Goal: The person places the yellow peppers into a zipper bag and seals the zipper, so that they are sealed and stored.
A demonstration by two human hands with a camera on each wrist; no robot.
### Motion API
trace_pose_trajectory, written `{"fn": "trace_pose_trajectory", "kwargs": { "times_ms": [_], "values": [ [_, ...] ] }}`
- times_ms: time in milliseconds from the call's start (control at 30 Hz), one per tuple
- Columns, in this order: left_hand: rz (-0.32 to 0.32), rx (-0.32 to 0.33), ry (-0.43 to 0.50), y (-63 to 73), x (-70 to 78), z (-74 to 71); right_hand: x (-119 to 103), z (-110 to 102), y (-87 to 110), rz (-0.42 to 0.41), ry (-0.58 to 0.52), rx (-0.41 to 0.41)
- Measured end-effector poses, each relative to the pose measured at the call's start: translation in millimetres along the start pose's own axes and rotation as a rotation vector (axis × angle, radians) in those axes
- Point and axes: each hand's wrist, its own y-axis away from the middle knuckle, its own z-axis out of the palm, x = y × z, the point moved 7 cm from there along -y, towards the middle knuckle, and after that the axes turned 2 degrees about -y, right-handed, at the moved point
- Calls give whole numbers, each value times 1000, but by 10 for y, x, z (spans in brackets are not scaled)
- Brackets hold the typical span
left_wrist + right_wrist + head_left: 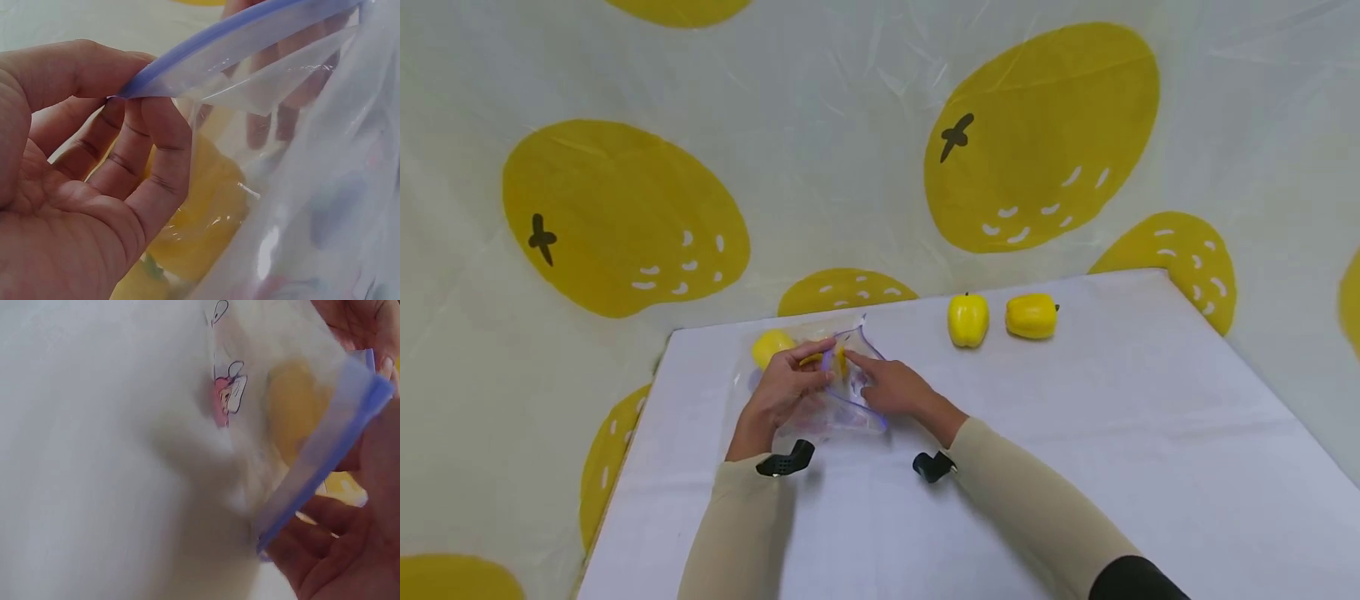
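Observation:
A clear zip bag with a purple zip edge and printed pictures lies toward the table's left. My left hand pinches the zip edge between thumb and fingers, holding the mouth apart. At that mouth is my right hand, its index finger reaching toward a yellow piece at the opening. Through the plastic in the left wrist view, fingers of the right hand point down above a yellow bell pepper. Another yellow bell pepper shows beyond the left hand. In the right wrist view, yellow shows through the bag.
Two more yellow bell peppers, one upright and one on its side, sit near the back edge of the white-covered table. Behind the table hangs a pale sheet printed with large yellow fruit.

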Motion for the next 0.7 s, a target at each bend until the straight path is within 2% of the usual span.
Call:
{"fn": "trace_pose_trajectory", "kwargs": {
  "times_ms": [133,233,367,433,567,633,700],
  "values": [
    [-5,25,-29,-26,2,5,46,-109,53,5,-96,105],
    [-39,55,-49,-51,-40,-13,128,-251,102,42,-179,251],
    [-90,57,-21,-77,-124,5,283,-498,195,84,-234,487],
    [-92,55,1,-91,-130,24,364,-638,246,96,-229,592],
    [-57,75,13,-124,-81,40,550,-907,331,109,-156,764],
    [-48,85,1,-135,-67,56,679,-999,365,143,-117,821],
    [-60,102,6,-141,-76,71,818,-1049,372,192,-91,841]
  ]
}}
